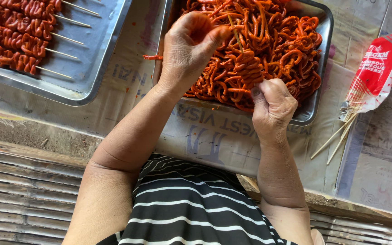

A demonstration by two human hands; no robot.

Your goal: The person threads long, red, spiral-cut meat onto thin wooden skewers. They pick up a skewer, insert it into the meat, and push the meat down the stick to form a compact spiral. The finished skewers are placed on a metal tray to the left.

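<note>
Shirt: black with thin white stripes, soft knit, nearest the camera, at the bottom edge.
Bench slats: grey weathered strips, ridged, running lengthwise at lower left.
Table cover: printed sheet, creased and stained, laid flat under both trays.
Right hand: closed tight around the lower end of a bamboo skewer, thumb pressed up against the meat; fingers fully curled, no gap.
Skewered coil: orange-red strip folded in tight zigzag loops, glossy and wet, sitting on the stick just above the right fist, over the near part of the full tray.
Left hand: fingertips pinched together on a strand near the skewer's upper end; palm turned away, knuckles up, hovering over the tray's left side.
Full tray: rectangular metal pan, rounded corners, dull sheen, heaped with loose marinated strips, curled, slick, orange-red.
Skewer pack: red and clear plastic sleeve lying right of the tray, pale thin sticks poking out of its lower end.
Second tray: metal, upper left, apart from the hands.
Finished skewers: rows of folded red meat, bare stick ends pointing right.
</note>
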